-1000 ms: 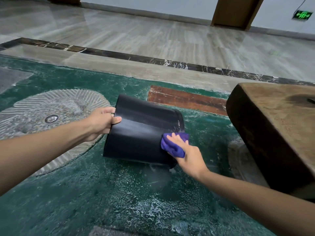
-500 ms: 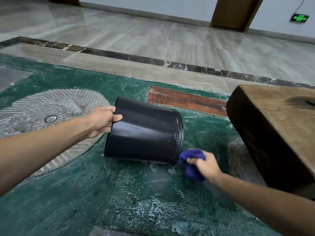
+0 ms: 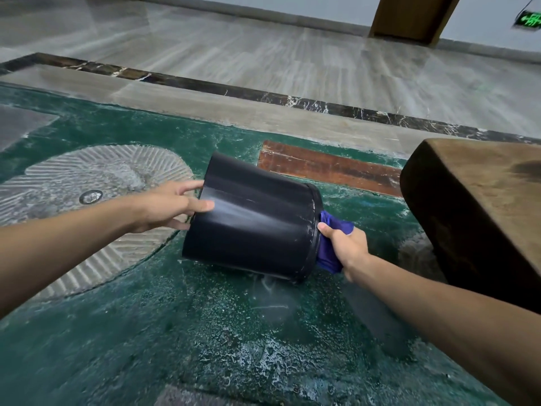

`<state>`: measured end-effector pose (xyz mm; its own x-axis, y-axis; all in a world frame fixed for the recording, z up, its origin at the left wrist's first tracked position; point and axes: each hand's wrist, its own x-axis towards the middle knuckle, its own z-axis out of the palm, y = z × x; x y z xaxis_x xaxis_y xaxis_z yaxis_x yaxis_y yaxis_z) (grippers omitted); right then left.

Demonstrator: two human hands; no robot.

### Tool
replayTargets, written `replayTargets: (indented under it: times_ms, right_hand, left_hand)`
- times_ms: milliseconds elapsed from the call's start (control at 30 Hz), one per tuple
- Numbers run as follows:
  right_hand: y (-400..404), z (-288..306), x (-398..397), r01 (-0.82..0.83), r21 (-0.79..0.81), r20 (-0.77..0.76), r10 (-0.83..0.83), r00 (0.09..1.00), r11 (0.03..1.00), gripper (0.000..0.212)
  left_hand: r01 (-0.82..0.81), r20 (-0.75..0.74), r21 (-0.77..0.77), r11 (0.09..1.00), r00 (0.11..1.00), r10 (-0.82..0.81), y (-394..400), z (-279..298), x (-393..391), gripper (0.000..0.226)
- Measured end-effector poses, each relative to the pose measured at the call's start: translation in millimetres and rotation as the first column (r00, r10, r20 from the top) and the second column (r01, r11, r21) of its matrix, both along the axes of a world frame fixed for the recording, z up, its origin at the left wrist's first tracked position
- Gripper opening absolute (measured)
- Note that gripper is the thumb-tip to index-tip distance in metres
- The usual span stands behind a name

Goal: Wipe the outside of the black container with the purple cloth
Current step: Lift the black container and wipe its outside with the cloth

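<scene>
1. I see the black container (image 3: pixel 251 227) lying tipped on its side on the green floor (image 3: pixel 205 332). Its closed base points left, its rimmed mouth points right, and the lower rim edge touches the floor.
2. My left hand (image 3: pixel 168 206) is at the base end. The fingers are spread and nearly straight; the thumb lies on the side wall and the other fingers reach across the base. It steadies the container without curling round it.
3. My right hand (image 3: pixel 344 244) is at the mouth end, fingers curled, gripping the bunched purple cloth (image 3: pixel 328 253). The thumb rests against the container's rim.
4. The cloth sits right at the rim, partly hidden behind it. I cannot tell whether it reaches inside the mouth.
5. The container's side wall shows pale streaks and a glossy sheen.
6. The green floor looks wet and speckled white in front of the container.
7. A brown wooden block (image 3: pixel 483 218) stands to the right, near my right hand but apart from it.
8. A round grey ribbed inlay (image 3: pixel 87 183) lies in the floor under my left forearm.
</scene>
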<state>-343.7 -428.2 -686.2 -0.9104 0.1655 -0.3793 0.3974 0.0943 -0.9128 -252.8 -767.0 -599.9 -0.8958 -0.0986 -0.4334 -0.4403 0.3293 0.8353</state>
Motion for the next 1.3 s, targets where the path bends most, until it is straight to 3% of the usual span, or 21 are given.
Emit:
replayTargets:
  times_ms: [100,200,300,367,500,667,733,833,900,1067,1167,1300]
  right_hand:
    - [2,1,-5,0.023,-0.006,0.033,-0.023,0.999,1.0,0.027]
    - [3,8,-7,0.052,-0.068,0.091,-0.046,0.995,0.996,0.031]
    - [3,28,-16,0.089,-0.089,0.109,-0.079,0.991,0.992,0.034]
    - [4,44,-24,0.058,-0.059,0.104,-0.051,0.993,0.997,0.033]
    - [9,60,-25,-0.042,0.046,0.09,0.037,0.995,0.998,0.04]
    - [6,57,-13,-0.168,0.214,-0.06,0.184,0.981,0.962,0.018]
    - [4,58,-10,-0.24,0.3,-0.146,0.293,0.945,0.923,0.012]
    - [2,61,-3,-0.383,0.514,-0.203,0.543,0.815,0.768,0.019]
    - [0,62,4,-0.421,0.596,-0.196,0.632,0.75,0.684,0.023]
    - [14,60,32,-0.347,0.689,-0.268,0.668,0.694,0.636,0.028]
    - [19,57,46,-0.305,0.716,-0.34,0.695,0.633,0.628,0.034]
    - [19,46,58,-0.267,0.734,-0.398,0.713,0.577,0.625,0.047]
  left_hand:
    - [0.199,0.052,-0.138,0.97,0.98,-0.194,-8,-8,21,0.021]
    - [0.159,-0.068,-0.228,0.961,0.982,-0.179,4,-18,28,0.037]
    - [-0.016,-0.258,-0.072,0.997,0.966,-0.004,20,1,16,0.039]
    - [-0.097,-0.309,0.039,0.994,0.945,0.105,23,18,8,0.028]
    - [-0.18,-0.291,0.147,0.973,0.932,0.216,27,27,9,0.025]
    - [-0.253,-0.229,0.233,0.939,0.924,0.305,39,18,15,0.015]
    - [-0.265,-0.225,0.254,0.93,0.919,0.324,39,17,13,0.019]
    - [-0.261,-0.228,0.247,0.933,0.92,0.318,41,18,8,0.03]
    - [-0.288,-0.228,0.219,0.932,0.914,0.336,42,19,4,0.022]
    - [-0.32,-0.202,0.233,0.918,0.908,0.368,45,18,-5,0.03]
    - [-0.326,-0.188,0.235,0.916,0.909,0.372,46,21,-8,0.014]
    - [-0.38,-0.177,0.229,0.896,0.889,0.422,43,25,-15,0.017]
